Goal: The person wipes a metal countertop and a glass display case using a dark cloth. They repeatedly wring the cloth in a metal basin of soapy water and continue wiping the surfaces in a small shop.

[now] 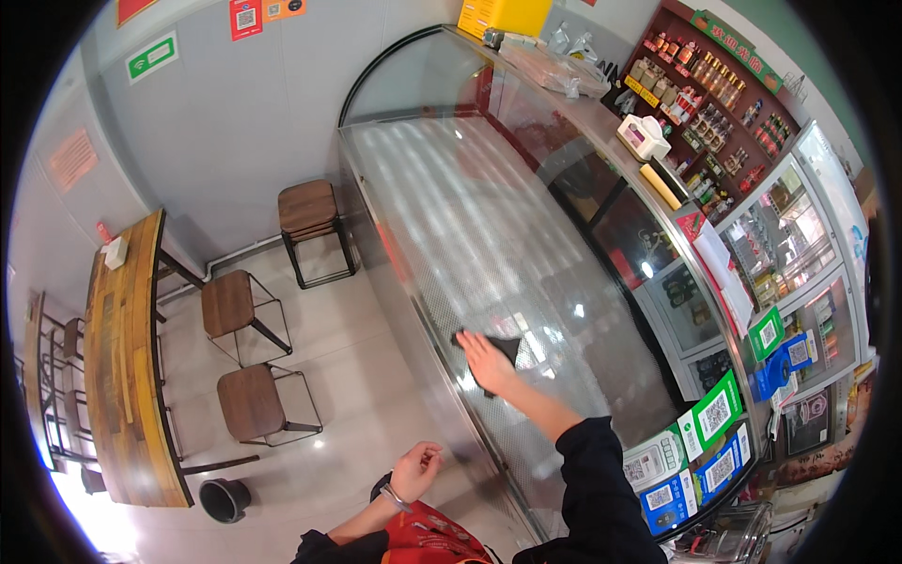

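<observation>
My right hand (489,364) lies flat on a black cloth (506,347), pressing it against the clear glass of a long display case (479,233). Part of the cloth shows beyond the fingers, and the palm hides the rest. A perforated metal surface shows through the glass. Near my red apron (437,536), my left hand (417,471) is held off the case with its fingers curled in. Nothing is visible in it, and a metal bracelet (396,498) circles its wrist.
Wooden-topped stools (250,403) and a plank table (127,366) stand at left, with a black bin (225,499) on the floor. Payment-code signs (712,416) line the case's near right end. A tissue box (643,137) sits on its ledge; a glass-door fridge (782,225) stands beyond.
</observation>
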`<state>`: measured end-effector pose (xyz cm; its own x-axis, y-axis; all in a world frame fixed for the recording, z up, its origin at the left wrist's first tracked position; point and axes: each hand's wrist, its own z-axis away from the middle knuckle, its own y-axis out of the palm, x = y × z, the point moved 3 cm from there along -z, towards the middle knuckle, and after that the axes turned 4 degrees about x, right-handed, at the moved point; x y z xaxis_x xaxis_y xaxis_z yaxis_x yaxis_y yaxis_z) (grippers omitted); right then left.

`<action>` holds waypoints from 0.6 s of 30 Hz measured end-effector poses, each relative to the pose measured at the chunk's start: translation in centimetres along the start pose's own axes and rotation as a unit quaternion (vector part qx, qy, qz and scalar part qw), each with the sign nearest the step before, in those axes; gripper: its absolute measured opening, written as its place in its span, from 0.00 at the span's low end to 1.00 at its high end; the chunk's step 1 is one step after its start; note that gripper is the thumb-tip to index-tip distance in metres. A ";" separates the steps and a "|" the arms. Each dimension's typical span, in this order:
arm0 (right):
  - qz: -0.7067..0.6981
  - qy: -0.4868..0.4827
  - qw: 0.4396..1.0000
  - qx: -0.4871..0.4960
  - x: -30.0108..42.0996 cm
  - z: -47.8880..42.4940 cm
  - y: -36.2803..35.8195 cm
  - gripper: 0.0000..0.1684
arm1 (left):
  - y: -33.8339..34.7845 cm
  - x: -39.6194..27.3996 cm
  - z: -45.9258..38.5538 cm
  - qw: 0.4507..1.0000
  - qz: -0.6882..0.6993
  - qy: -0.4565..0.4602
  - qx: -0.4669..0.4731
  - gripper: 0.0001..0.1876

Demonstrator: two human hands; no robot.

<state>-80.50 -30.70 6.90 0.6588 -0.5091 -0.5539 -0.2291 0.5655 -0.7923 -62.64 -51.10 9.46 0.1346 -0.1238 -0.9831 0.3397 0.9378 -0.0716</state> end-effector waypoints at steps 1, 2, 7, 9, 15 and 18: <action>-0.015 -0.014 1.000 -0.006 2.0 1.5 1.1 0.26 | 0.1 -0.1 0.7 1.000 -0.004 0.007 -0.004 0.08; -0.025 -0.036 0.999 0.006 3.7 3.3 1.4 0.25 | 0.3 -0.1 1.6 1.000 -0.012 0.013 -0.007 0.08; -0.105 0.105 0.985 -0.088 0.0 8.5 1.0 0.26 | 1.7 0.0 6.8 0.999 -0.046 0.025 0.006 0.07; -0.235 0.272 0.929 -0.089 -5.5 11.2 -3.1 0.26 | 2.4 0.7 9.4 0.997 -0.057 0.043 -0.006 0.08; -0.051 0.516 0.843 -0.145 -11.7 26.0 -5.6 0.26 | 7.3 2.0 16.9 0.999 -0.014 0.035 0.019 0.07; -0.237 0.410 0.859 -0.195 -5.5 27.2 -6.4 0.34 | 9.3 2.6 20.2 0.998 -0.021 0.022 0.057 0.07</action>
<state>-63.23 -13.87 21.96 0.0547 -0.9984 -0.0140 -0.4022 -0.0092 -0.9155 -40.29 -49.26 9.64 0.0779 -0.1454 -0.9863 0.4480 0.8889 -0.0956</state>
